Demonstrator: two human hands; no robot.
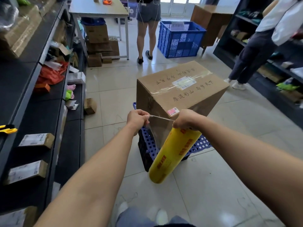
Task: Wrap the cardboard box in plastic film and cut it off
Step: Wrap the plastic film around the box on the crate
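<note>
Your left hand (137, 119) is clamped on the film (159, 133), pinching its top corner between curled fingers. Your right hand (186, 120) is curled round the upper end of the roll (173, 154), where the film's top edge meets it. The sheet hangs stretched between your two hands, and the yellow roll slants down and to the left from your right hand. The box (180, 89) sits just beyond both hands, taped shut, on a blue perforated stand (202, 143), and the film is not yet touching it. There is one box, one roll and one sheet of film. One yellow knife (7, 128) lies on the shelf (24, 89) at your left, well apart. Two people stand farther back.
</note>
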